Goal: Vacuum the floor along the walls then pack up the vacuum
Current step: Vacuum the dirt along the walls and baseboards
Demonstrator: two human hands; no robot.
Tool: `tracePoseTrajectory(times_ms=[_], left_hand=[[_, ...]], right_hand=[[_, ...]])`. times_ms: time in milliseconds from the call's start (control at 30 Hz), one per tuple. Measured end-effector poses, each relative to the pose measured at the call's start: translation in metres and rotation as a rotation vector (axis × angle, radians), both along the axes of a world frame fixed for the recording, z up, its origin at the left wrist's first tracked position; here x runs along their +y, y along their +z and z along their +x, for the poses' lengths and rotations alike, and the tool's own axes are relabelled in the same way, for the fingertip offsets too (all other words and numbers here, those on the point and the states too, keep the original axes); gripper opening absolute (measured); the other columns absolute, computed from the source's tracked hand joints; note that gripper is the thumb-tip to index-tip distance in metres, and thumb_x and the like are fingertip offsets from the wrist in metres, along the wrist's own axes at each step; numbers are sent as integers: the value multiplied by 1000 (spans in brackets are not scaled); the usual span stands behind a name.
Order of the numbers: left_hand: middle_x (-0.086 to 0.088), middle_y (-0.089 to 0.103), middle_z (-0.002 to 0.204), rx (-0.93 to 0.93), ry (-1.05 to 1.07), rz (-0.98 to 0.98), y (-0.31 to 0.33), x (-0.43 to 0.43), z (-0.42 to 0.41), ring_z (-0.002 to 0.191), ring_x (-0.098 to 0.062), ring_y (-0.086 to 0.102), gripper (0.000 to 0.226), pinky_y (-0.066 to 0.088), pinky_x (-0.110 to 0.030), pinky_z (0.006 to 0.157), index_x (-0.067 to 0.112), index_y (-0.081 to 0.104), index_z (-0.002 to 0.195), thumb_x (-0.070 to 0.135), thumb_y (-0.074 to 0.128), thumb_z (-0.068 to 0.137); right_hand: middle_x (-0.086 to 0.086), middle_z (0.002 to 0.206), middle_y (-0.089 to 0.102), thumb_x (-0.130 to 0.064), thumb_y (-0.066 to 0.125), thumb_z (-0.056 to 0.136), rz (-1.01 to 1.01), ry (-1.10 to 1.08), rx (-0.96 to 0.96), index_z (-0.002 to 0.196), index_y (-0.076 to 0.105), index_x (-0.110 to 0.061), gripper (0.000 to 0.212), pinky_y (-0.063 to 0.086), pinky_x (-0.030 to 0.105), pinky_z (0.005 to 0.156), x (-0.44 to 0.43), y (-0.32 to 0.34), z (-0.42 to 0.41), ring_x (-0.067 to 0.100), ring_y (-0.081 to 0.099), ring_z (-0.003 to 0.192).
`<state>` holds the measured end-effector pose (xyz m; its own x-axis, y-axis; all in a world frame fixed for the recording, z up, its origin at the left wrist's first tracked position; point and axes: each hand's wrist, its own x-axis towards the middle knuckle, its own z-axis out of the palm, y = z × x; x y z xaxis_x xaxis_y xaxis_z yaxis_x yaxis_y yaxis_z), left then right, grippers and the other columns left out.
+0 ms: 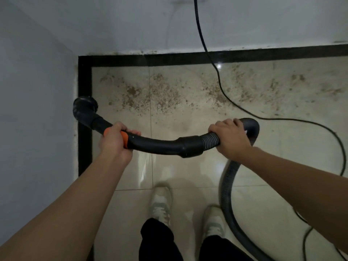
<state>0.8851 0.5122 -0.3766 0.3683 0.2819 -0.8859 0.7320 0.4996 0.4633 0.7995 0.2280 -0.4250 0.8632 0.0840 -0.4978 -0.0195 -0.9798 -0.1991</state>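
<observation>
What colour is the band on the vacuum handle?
The band is orange, seen in the head view.

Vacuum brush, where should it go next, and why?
Probably sweep the brush right, along the far wall. It sits at the left wall, and brown dirt lies on the tiles further right. The left hand grips the handle; the right hand holds the hose.

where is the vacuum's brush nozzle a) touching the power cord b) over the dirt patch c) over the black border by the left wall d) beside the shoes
c, the brush nozzle sits over the black border strip along the left wall, apart from the dirt
</observation>
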Motion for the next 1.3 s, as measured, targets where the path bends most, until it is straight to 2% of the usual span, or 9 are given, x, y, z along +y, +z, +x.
tracePoseTrajectory(times_ms=[200,300,433,533,633,800,1033,1167,1300], left_hand=[[-7,51,63,-6,-169,4,-58,31,-17,48,-15,57,7,57,-32,58,6,50,82,0,53,80],[-9,60,75,13,-256,84,-94,23,-9,66,-17,62,21,56,-36,61,9,51,100,6,60,82],[-11,65,95,58,-232,99,-127,10,-4,72,-17,64,22,52,-34,50,12,49,100,9,63,82],[-13,65,98,54,-269,69,-140,10,-10,73,-19,64,34,52,-32,50,9,50,113,12,63,81],[-14,65,102,35,-378,108,-153,23,-8,83,-24,64,42,51,-34,55,9,52,117,24,68,81],[-14,73,83,-127,-573,248,-181,88,15,72,-27,69,61,51,-33,57,12,63,94,66,35,93],[-10,56,74,-337,-949,863,-251,178,24,74,-29,56,37,42,-35,67,8,53,73,33,48,99],[-13,58,111,-421,-1201,1135,-275,194,-6,107,-30,54,23,45,-35,89,7,62,106,25,50,96],[-6,22,156,-369,-1367,1279,-293,192,-43,141,-20,22,48,21,-27,113,18,38,143,36,35,99]], right_hand=[[-9,87,54,-7,48,86,19,155,580,94,52,-31,26,36,37,81,31,-40,4,20,52,85],[0,115,57,-16,56,87,-112,98,492,124,47,-35,43,34,46,100,31,-65,-1,25,51,105],[-2,136,48,-48,71,75,112,61,256,149,21,-38,90,27,50,111,69,-71,-14,25,45,125],[-3,120,59,-51,64,79,105,85,11,138,37,-32,67,37,43,102,117,-72,-23,24,55,110],[0,101,66,-36,56,88,96,52,-171,116,47,-24,32,41,36,74,144,-87,-17,25,61,89],[-5,91,65,-42,55,87,120,68,-285,106,44,-26,28,31,30,58,157,-123,16,22,62,78],[-4,87,66,-49,54,85,8,56,-397,109,47,-29,32,33,29,57,165,-165,68,21,63,74],[-6,85,65,-48,54,85,-4,20,-399,109,47,-31,30,37,29,58,175,-161,69,18,63,75],[-6,88,66,-47,53,86,3,87,-374,110,44,-32,30,38,29,57,205,-156,63,17,63,76]])
